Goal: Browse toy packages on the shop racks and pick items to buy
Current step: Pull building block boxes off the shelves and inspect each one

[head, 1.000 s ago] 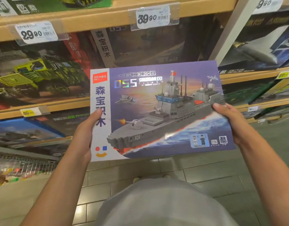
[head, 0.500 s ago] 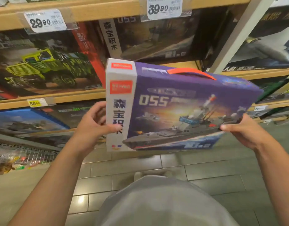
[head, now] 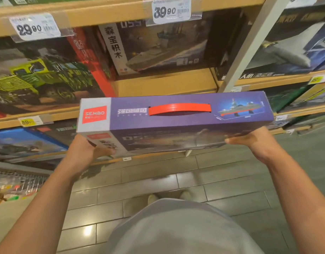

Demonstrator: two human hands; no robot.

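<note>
1. Wooden shop racks (head: 163,85) fill the background, stacked with toy packages, among them a green truck box (head: 38,76) and a warship box (head: 158,46).
2. We hold a purple warship box (head: 231,123) level in front of the racks, its narrow top edge tipped toward us.
3. Our left hand (head: 84,153) grips its white end, thumb curled onto the front face.
4. Our right hand (head: 253,142) clasps the opposite end, thumb laid on the front.
5. Its red carry handle (head: 180,109) lies flat along the top edge.
6. A price tag (head: 170,11) above reads 39.90.

My left hand (head: 82,153) and right hand (head: 253,142) grip the purple warship box (head: 176,123) by its ends, red handle (head: 180,109) uppermost, before the shelf (head: 165,83).
</note>
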